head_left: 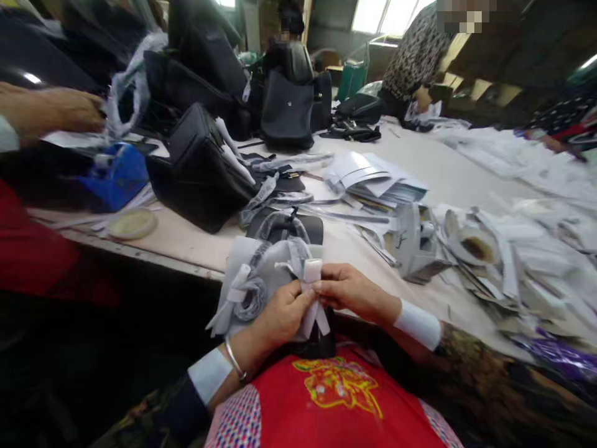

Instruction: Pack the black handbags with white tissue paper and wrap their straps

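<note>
My left hand (280, 314) and my right hand (349, 291) meet in front of my chest, just off the table's near edge. Both pinch a small white wrapped piece (312, 272) on a strap. White paper strips (313, 317) hang down from it between my fingers. The strap belongs to a bag part covered in grey-white wrapping (254, 280), which rests under my left hand. A bracelet sits on my left wrist. A dark object (321, 339) lies on my lap below the hands.
A black handbag (200, 168) lies on the table (186, 239) ahead, with more black bags (286, 106) behind. A stack of white papers (373, 180) and a heap of paper scraps (513, 261) fill the right. Another person's hand (56, 112) reaches in at the left. Other people stand far back.
</note>
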`<state>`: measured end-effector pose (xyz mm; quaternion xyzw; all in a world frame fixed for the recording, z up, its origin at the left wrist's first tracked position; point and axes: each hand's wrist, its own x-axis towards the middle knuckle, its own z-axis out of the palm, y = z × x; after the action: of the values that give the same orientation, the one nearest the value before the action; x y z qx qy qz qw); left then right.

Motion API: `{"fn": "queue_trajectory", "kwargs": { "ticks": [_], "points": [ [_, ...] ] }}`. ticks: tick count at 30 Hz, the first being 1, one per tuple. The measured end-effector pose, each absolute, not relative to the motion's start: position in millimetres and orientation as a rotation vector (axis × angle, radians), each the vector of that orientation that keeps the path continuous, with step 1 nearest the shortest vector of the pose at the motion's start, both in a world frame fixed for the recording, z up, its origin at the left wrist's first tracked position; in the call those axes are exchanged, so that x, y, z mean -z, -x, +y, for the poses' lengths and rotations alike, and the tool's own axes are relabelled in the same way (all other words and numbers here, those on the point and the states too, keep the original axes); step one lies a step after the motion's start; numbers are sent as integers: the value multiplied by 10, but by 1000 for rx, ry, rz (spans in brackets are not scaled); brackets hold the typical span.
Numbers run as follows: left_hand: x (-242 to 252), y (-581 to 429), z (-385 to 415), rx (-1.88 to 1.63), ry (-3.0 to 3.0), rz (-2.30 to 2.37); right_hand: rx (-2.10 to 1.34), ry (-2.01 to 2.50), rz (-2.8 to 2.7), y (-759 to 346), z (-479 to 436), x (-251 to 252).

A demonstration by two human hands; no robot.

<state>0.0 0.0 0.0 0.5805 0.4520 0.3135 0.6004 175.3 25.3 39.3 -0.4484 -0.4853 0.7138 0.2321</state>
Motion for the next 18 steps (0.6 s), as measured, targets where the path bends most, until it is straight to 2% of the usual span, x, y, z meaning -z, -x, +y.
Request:
{"fn": "queue_trajectory", "kwargs": {
  "ticks": [13, 18],
  "points": [
    [-59, -98, -48, -787, -1315, 1091, -1870, 1365, -1446, -1813, 230, -423],
    [-64, -111, -61, -774, -1198, 1060, -1642, 1364, -1667, -1833, 91, -475]
  ]
}}
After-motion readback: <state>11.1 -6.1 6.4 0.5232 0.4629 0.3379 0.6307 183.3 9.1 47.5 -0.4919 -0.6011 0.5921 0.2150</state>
